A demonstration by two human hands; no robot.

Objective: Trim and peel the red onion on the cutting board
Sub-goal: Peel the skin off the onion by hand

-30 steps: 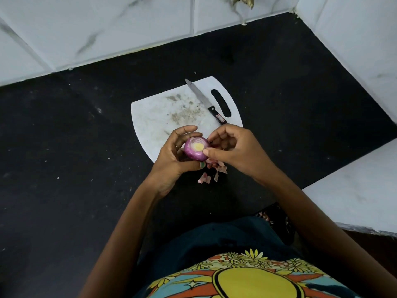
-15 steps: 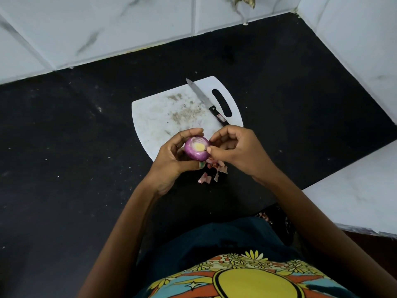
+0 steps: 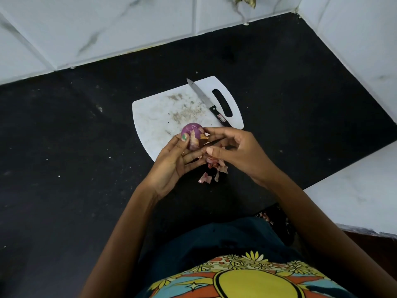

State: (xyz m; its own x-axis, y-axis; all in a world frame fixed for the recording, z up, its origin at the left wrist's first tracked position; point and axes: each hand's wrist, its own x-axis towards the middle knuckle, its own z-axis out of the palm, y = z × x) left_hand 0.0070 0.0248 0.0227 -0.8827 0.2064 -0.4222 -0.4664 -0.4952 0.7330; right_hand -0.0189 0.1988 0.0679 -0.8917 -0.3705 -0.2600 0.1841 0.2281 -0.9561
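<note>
The small round red onion (image 3: 191,135), purple with pale patches where skin has come away, is held above the near edge of the white plastic cutting board (image 3: 154,117). The left hand (image 3: 171,162) grips it from below and the side, thumb with a green-painted nail pressed on its left face, fingers curled beneath. The right hand (image 3: 238,153) meets it from the right, fingertips pinching a brown flap of dry skin (image 3: 203,139) that stands off the onion's right side.

A steel-bladed kitchen knife with a black handle (image 3: 207,103) lies on the board's right part, just beside the oval handle slot, tip toward the far wall. A small red-and-white label sits on the knife handle; its writing is too small to read.

A little heap of pinkish onion peelings (image 3: 211,168) lies on the black stone counter (image 3: 64,136) just off the board's near edge, under the hands.

White marbled tiled walls (image 3: 129,29) close the counter at the far side and the right. Bare counter stretches wide to the left of the board, with a narrower strip on its right
</note>
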